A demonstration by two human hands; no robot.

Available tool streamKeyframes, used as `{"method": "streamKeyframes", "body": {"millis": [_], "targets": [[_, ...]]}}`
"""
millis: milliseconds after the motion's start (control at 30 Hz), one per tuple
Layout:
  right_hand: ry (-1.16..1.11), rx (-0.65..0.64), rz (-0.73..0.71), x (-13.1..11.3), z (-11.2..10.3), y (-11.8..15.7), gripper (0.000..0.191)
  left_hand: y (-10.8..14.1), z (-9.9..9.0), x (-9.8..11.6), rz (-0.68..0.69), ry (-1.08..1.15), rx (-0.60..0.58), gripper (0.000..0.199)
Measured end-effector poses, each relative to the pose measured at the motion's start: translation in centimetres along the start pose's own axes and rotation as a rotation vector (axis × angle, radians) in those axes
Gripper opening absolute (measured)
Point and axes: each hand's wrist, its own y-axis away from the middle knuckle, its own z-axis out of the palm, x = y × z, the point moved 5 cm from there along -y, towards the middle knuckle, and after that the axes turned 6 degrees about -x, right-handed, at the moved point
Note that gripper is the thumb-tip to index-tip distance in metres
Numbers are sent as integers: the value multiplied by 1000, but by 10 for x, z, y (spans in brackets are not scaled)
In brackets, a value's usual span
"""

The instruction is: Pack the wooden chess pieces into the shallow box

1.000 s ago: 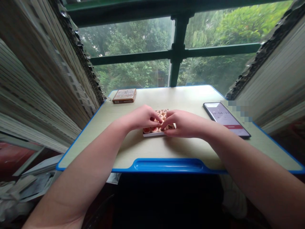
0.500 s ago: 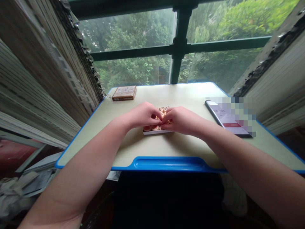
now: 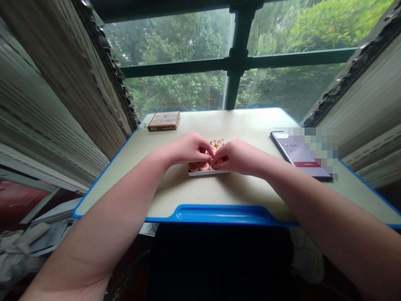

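Round wooden Chinese chess pieces (image 3: 204, 166) with red and black characters lie close together in a shallow box with a white front wall (image 3: 203, 173) at the middle of the table. From the left, my left hand (image 3: 192, 148) reaches over them, its thumb and fingers closed in a pinch at the pieces. My right hand (image 3: 236, 155) comes in from the other side, fingers curled and pinching among the front pieces. The fingertips of both hands nearly meet at one spot. They cover much of the box, and the gripped pieces are mostly hidden.
A brown lidded box (image 3: 163, 121) sits at the table's back left. On the right lies a phone (image 3: 297, 154) with a timer showing, partly blurred out. The pale table (image 3: 175, 190) has a blue rim and a blue front groove (image 3: 222, 214). Curtains (image 3: 62, 75) flank the window.
The hands have stayed over the same spot, with only small finger shifts. Slightly more of the back pieces shows between them. The view has tilted a little.
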Motion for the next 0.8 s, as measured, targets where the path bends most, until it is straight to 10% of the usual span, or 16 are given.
{"method": "streamKeyframes", "body": {"millis": [800], "targets": [[-20, -97, -12, 1, 3, -7, 18, 1, 3, 1, 44, 2, -46, 19]]}}
